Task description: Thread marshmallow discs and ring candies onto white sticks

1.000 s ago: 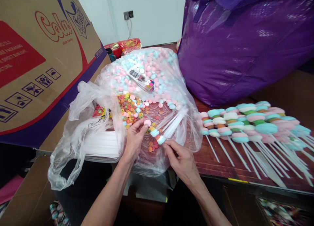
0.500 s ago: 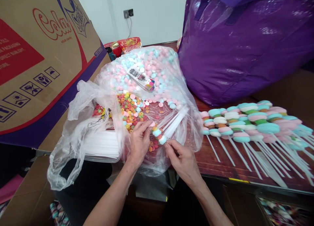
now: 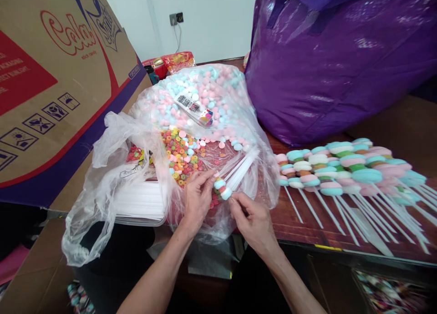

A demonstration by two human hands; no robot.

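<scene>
My left hand point(image 3: 197, 198) pinches a pink candy disc at the top of a short candy skewer point(image 3: 221, 188) stacked with blue, orange and white pieces. My right hand point(image 3: 251, 219) pinches the skewer's stick just below the white piece. Both hands work over an open clear plastic bag point(image 3: 143, 136) holding loose coloured ring candies point(image 3: 179, 152) and pink and blue marshmallow discs point(image 3: 205, 88). A bundle of white sticks point(image 3: 242, 166) lies in the bag just behind the skewer.
A row of several finished candy skewers point(image 3: 341, 168) lies on the wooden table point(image 3: 300, 223) to the right. A big purple bag point(image 3: 334, 59) stands behind them. A large cardboard box point(image 3: 51, 77) leans at the left. White sticks are stacked point(image 3: 139, 200) under the plastic at left.
My left hand brought the pink disc down from above the skewer onto its top. The right hand kept hold of the stick, barely moving.
</scene>
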